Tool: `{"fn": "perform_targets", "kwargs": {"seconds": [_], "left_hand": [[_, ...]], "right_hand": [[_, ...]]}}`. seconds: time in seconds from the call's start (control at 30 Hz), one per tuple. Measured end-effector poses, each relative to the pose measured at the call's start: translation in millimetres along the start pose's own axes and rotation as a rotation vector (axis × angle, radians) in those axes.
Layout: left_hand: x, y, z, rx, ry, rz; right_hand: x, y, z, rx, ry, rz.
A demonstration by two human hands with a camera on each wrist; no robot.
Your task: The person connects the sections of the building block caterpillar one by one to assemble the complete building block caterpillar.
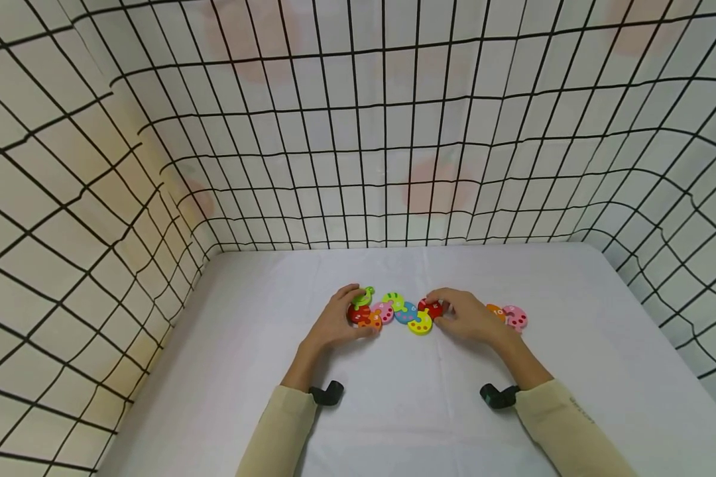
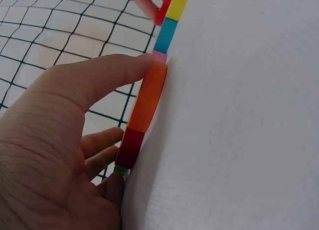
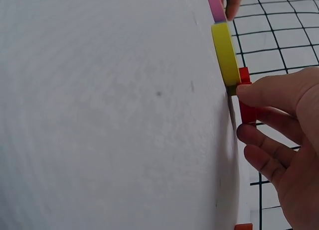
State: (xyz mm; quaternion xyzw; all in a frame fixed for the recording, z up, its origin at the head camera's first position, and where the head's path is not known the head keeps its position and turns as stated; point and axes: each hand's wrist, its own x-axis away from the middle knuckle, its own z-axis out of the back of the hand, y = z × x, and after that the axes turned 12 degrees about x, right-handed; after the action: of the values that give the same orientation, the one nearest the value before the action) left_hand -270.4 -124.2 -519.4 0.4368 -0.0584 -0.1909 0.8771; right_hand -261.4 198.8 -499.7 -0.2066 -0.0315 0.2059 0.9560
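A curved chain of colourful, numbered puzzle pieces lies on the white table in the head view. At its left end are a green animal-head piece [image 1: 365, 296], a red piece [image 1: 357, 314] and an orange piece [image 1: 370, 322]. My left hand [image 1: 333, 322] curves round this end, its thumb by the orange piece [image 2: 148, 98] and its fingers by the green and red ones. Pink [image 1: 384, 312], lime [image 1: 394, 301], blue [image 1: 404, 313] and yellow [image 1: 419, 324] pieces follow rightward. Beside the yellow piece, my right hand [image 1: 468, 318] pinches a second red piece [image 3: 247, 110] between thumb and fingers.
Right of the right hand lie another orange piece [image 1: 496, 311] and a spotted pink piece [image 1: 516, 317], partly behind the hand. A black wire grid [image 1: 384, 142] over white cloth walls the back and both sides of the table [image 1: 388, 411].
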Motion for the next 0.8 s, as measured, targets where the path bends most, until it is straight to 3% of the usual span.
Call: {"fn": "perform_targets", "kwargs": {"seconds": [0.47, 0.63, 0.8], "left_hand": [[-1.1, -1.9, -2.1, -0.002, -0.007, -0.017], [-0.5, 0.1, -2.3, -0.009, -0.015, -0.010], [0.4, 0.4, -1.7, -0.022, -0.014, -0.006]], "right_hand": [[-0.5, 2.5, -7.1, 0.038, -0.001, -0.006], [5.3, 2.2, -1.2, 0.010, 0.024, -0.011], [18.8, 12.9, 12.2, 0.018, 0.069, -0.065]]}}
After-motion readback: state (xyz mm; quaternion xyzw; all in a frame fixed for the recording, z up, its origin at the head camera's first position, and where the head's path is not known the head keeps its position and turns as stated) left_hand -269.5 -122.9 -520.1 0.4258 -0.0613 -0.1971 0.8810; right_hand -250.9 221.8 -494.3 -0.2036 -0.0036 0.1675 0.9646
